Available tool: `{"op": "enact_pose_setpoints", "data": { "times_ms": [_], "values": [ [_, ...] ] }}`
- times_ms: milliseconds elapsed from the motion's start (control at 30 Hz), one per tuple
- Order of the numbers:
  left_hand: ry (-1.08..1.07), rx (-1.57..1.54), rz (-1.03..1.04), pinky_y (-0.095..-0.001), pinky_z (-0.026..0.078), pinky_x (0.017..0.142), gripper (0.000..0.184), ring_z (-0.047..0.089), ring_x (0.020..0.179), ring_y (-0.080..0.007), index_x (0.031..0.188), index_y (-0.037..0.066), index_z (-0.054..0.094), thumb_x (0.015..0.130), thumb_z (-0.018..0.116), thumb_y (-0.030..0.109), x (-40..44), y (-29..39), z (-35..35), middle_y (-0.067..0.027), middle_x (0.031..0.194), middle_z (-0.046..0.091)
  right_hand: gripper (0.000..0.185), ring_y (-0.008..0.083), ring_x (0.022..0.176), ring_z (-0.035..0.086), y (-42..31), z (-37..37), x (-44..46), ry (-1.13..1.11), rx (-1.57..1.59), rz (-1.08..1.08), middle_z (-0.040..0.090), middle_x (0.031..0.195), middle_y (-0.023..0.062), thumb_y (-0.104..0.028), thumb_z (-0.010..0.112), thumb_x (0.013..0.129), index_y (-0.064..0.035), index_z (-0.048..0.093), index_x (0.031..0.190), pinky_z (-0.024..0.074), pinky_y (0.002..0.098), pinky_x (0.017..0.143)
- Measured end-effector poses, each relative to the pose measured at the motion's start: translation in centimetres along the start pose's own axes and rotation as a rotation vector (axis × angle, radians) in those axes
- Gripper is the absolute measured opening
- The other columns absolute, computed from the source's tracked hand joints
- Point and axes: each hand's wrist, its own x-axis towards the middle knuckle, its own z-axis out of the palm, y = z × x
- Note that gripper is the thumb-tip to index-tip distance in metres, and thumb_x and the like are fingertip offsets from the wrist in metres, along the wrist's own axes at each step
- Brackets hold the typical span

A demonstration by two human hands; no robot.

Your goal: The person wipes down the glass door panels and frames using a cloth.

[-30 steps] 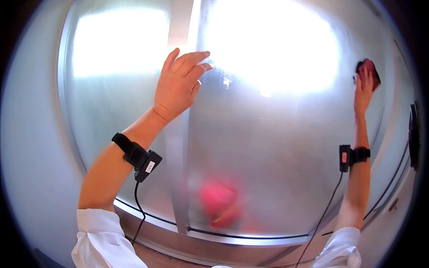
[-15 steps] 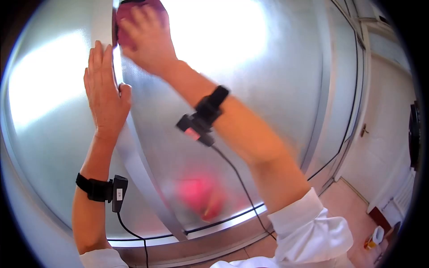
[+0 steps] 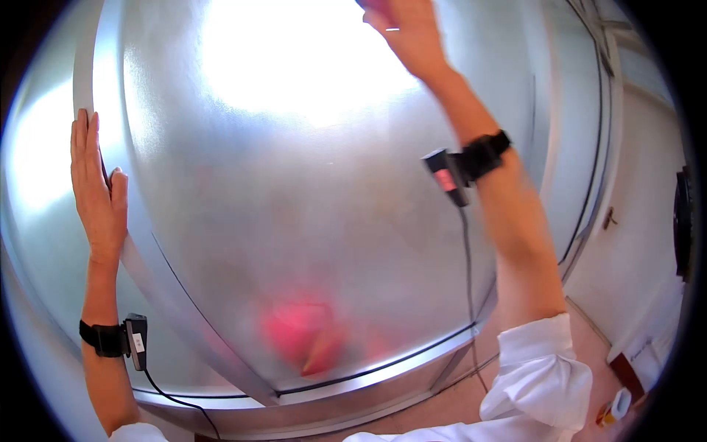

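My left hand lies flat against the metal frame post at the left, fingers pointing up and holding nothing. High up, at the top edge of the view, my right hand presses a dark red cloth near the frosted glass panel. Most of the cloth and the fingertips are cut off by the edge. Each forearm wears a black strap with a small cabled box.
A blurred pink shape shows through the lower glass. The bottom rail runs below it. At the right are a white door with a handle and, on the tiled floor, a small container.
My right hand swept left with the cloth to the post, then back right along the top. My left hand went from raised off the glass to flat on the frame. The view has shifted.
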Motion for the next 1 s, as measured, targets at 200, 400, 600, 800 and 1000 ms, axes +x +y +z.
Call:
{"op": "enact_pose_setpoints", "data": {
  "times_ms": [200, 400, 600, 800, 1000],
  "values": [
    [-0.046, -0.068, -0.081, -0.0409, 0.024, 0.114, 0.075, 0.025, 0.139, -0.027, 0.144, 0.019, 0.033, 0.073, 0.042, -0.003, 0.1, 0.4, -0.5, -0.0054, 0.15, 0.028, 0.047, 0.0278, 0.13, 0.04, 14.2, -6.0, -7.1, -0.026, -0.084, 0.23, 0.041, 0.141, 0.0144, -0.027, 0.056, 0.092, -0.0077, 0.047, 0.134, 0.0309, 0.0358, 0.107],
    [-0.066, -0.158, -0.055, -0.0322, 0.028, 0.111, 0.076, 0.026, 0.139, -0.0247, 0.144, 0.014, 0.034, 0.07, 0.043, -0.003, 0.4, 0.6, -0.4, -0.0076, 0.151, 0.028, 0.05, 0.026, 0.127, 0.043, 22.8, -8.7, -16.6, 0.036, 0.098, 0.531, 0.042, 0.14, 0.012, -0.027, 0.051, 0.095, -0.0045, 0.04, 0.138, 0.0321, 0.035, 0.107],
    [-0.095, -0.011, -0.02, -0.0425, 0.026, 0.111, 0.072, 0.02, 0.14, -0.0335, 0.142, 0.003, 0.029, 0.074, 0.051, 0.005, 2.2, 0.6, -1.0, -0.0161, 0.151, 0.022, 0.059, 0.0256, 0.126, 0.045, 20.0, -8.5, -16.8, 0.07, -0.077, 0.684, 0.046, 0.138, 0.014, -0.034, 0.048, 0.093, 0.0017, 0.037, 0.138, 0.0329, 0.0351, 0.106],
    [-0.053, -0.067, -0.097, -0.0396, 0.027, 0.111, 0.072, 0.02, 0.141, -0.0326, 0.142, 0.005, 0.031, 0.073, 0.049, -0.001, 4.2, 1.8, -2.0, -0.0149, 0.151, 0.024, 0.047, 0.0269, 0.121, 0.047, 8.1, -4.7, -8.6, 0.132, 0.166, 0.665, 0.051, 0.13, 0.0164, -0.012, 0.057, 0.085, 0.0053, 0.047, 0.127, 0.0329, 0.0331, 0.104],
    [-0.023, -0.118, -0.096, -0.0413, 0.028, 0.109, 0.073, 0.018, 0.141, -0.0324, 0.143, 0.005, 0.03, 0.073, 0.05, -0.001, 3.1, 1.3, -1.8, -0.0145, 0.152, 0.021, 0.055, 0.0376, 0.132, 0.033, -6.7, 1.9, 3.7, -0.009, 0.071, 0.202, 0.042, 0.14, 0.0162, -0.012, 0.058, 0.079, -0.0161, 0.049, 0.133, 0.0233, 0.0481, 0.11]
  ]
}}
